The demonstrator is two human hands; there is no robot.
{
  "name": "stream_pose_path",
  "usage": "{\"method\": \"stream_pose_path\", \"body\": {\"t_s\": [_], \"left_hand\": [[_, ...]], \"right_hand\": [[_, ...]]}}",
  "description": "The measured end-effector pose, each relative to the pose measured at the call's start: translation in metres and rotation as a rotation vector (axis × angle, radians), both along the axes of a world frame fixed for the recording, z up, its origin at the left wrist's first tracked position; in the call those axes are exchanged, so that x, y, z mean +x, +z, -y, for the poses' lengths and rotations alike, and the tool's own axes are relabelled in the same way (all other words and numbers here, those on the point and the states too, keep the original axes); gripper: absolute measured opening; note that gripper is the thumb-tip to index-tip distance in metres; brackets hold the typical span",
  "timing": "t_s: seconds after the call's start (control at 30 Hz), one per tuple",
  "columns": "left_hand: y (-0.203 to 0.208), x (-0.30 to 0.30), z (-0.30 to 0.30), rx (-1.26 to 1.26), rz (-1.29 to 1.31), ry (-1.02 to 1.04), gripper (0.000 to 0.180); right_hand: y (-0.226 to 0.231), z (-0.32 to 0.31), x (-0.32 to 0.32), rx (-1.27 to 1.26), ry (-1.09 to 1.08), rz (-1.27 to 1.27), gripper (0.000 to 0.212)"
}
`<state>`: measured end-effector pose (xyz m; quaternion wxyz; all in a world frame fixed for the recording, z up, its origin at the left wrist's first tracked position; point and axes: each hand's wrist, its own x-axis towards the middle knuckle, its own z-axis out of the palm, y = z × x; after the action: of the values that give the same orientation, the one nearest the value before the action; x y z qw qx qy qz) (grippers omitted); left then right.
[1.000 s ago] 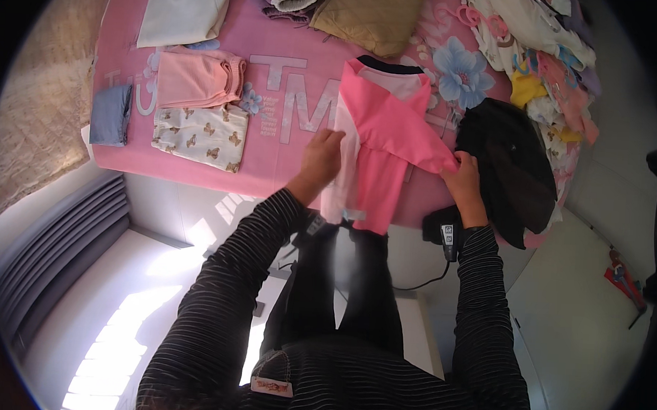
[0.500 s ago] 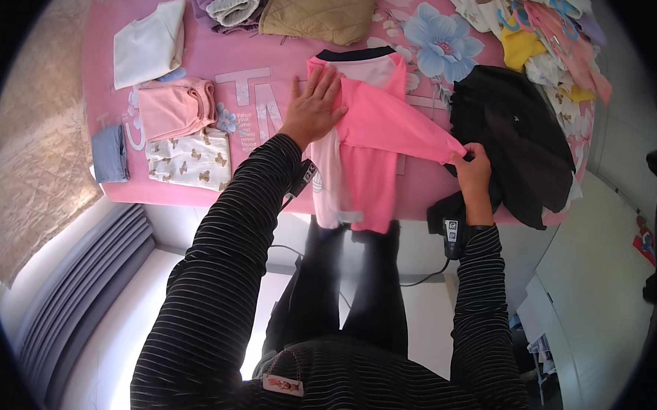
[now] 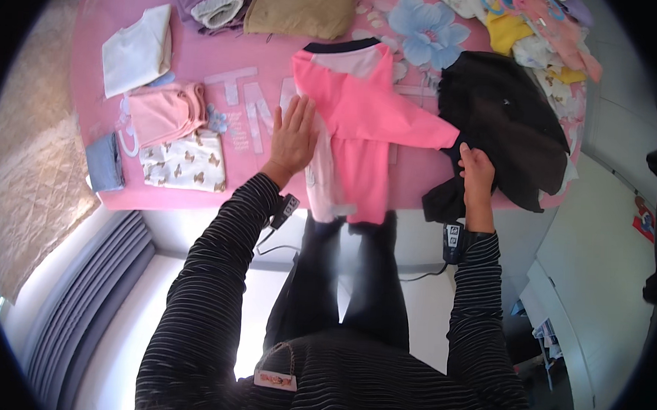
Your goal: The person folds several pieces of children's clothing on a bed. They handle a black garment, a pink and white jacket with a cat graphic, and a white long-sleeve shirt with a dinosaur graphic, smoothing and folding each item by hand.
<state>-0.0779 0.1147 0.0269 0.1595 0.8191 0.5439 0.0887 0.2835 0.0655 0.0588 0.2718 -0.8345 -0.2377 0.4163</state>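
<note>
Item: one pink shirt, which lay on the bed sheet between my separated hands. Step, as I judged: folding, with one sleeve pointing right; next move seemed to call for laying it inward. Left hand: flat, fingers straight, at the shirt's left edge. Right hand: fingers curled near the cuff; whether it pinched, I could not tell.

The pink top is smooth cloth, the black garment matt cloth.
</note>
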Motion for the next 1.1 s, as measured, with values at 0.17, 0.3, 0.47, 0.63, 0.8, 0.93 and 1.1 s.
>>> {"method": "stream_pose_path", "body": {"t_s": [0.17, 0.3, 0.47, 0.63, 0.8, 0.93, 1.1], "left_hand": [[0.005, 0.006, 0.076, -0.245, -0.141, -0.108, 0.059], [-0.013, 0.028, 0.089, -0.196, -0.05, -0.084, 0.064], [-0.003, 0.034, 0.082, -0.287, -0.098, -0.059, 0.066], [0.014, 0.022, 0.037, -0.297, 0.226, 0.073, 0.035], [-0.021, 0.019, -0.064, -0.292, 0.644, 0.295, 0.018], [-0.029, 0.01, -0.105, -0.999, 1.153, 0.647, 0.021], [-0.013, 0.007, -0.111, -1.13, 1.202, 0.704, 0.029]], "right_hand": [[-0.01, -0.005, 0.0, 0.113, 0.241, 0.194, 0.027], [0.0, -0.018, 0.007, 0.215, 0.12, -0.056, 0.015], [0.026, -0.031, -0.013, 0.023, -0.072, -0.462, 0.018], [0.061, -0.024, -0.035, 0.185, -0.092, -0.27, 0.015], [0.106, 0.024, -0.065, 0.448, 0.415, 0.333, 0.012], [0.126, 0.086, -0.125, 0.638, 0.824, 0.595, 0.02], [0.094, 0.13, -0.186, 0.711, 0.853, 0.483, 0.013]]}}
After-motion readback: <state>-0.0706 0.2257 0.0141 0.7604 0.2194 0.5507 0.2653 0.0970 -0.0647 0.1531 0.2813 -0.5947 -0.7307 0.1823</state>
